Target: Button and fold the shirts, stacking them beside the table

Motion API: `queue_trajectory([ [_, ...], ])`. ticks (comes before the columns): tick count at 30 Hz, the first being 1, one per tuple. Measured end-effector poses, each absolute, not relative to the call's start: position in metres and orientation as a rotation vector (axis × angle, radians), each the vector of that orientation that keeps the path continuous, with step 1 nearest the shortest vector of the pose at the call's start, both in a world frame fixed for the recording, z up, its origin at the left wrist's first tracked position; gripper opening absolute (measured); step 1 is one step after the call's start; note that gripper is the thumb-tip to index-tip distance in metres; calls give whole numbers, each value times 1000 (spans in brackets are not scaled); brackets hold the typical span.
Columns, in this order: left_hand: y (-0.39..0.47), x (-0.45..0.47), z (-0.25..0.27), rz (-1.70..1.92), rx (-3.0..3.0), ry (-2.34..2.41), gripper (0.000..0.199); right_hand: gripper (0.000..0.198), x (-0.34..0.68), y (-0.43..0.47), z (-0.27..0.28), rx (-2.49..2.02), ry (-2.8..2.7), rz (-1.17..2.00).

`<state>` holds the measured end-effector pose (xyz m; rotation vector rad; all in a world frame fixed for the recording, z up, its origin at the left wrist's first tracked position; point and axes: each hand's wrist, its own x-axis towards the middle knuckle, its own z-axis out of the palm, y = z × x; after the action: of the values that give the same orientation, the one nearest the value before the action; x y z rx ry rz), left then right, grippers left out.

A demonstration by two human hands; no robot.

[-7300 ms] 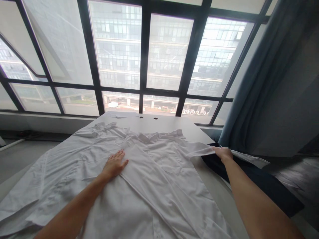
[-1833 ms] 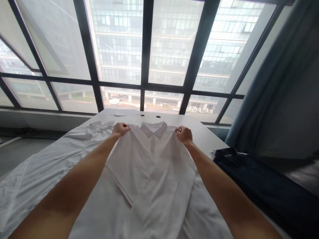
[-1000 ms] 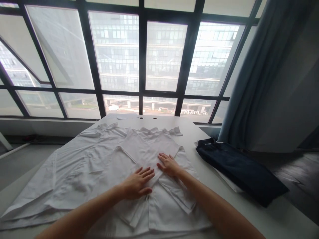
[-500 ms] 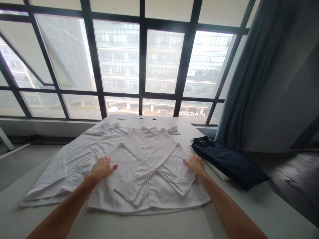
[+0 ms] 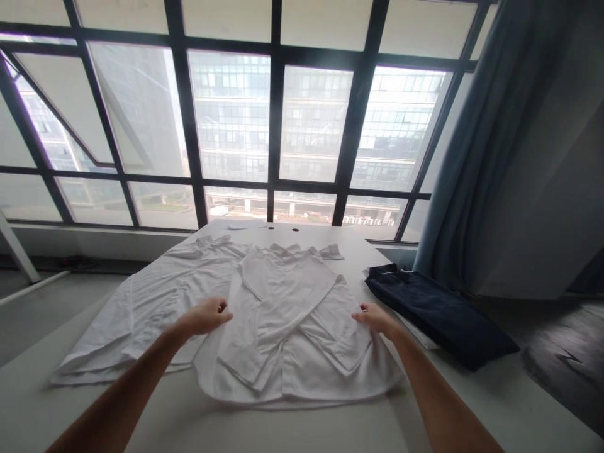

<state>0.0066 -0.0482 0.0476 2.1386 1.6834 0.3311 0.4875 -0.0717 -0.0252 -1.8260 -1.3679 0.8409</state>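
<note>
A white long-sleeved shirt (image 5: 287, 302) lies on the table in front of me, its sleeves folded inward across the body and its hem toward me. My left hand (image 5: 211, 316) pinches the shirt's left side edge, which is lifted a little. On the opposite edge, my right hand (image 5: 375, 316) has fingers and thumb closed on the cloth. To the left, a second white garment (image 5: 155, 308) is spread out, wrinkled, partly beside and behind the shirt.
Folded dark navy clothing (image 5: 438, 311) rests at the table's right edge, with something white beneath it. The white table (image 5: 340, 428) reaches toward a large framed window (image 5: 311, 126). A blue-grey curtain (image 5: 476, 157) hangs on the right.
Both hands have gone from lying at the shirt's sides to gripping its edges. The shirt's left side has been lifted and drawn inward, away from the second white garment.
</note>
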Motion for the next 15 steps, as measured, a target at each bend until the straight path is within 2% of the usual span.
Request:
queue_trajectory([
  [3,-63,60,45,197,2364,1612,18,26,483,-79,-15,-1789,-1391,928],
  [7,-79,113,25,11,2377,1527,15,42,476,-90,-3,-1718,-1370,1001],
  [11,-78,121,13,-13,2323,1487,16,56,468,-96,6,-1667,-1321,1047],
  [15,-73,112,13,95,2236,1420,21,55,452,-98,12,-1648,-1287,1039],
])
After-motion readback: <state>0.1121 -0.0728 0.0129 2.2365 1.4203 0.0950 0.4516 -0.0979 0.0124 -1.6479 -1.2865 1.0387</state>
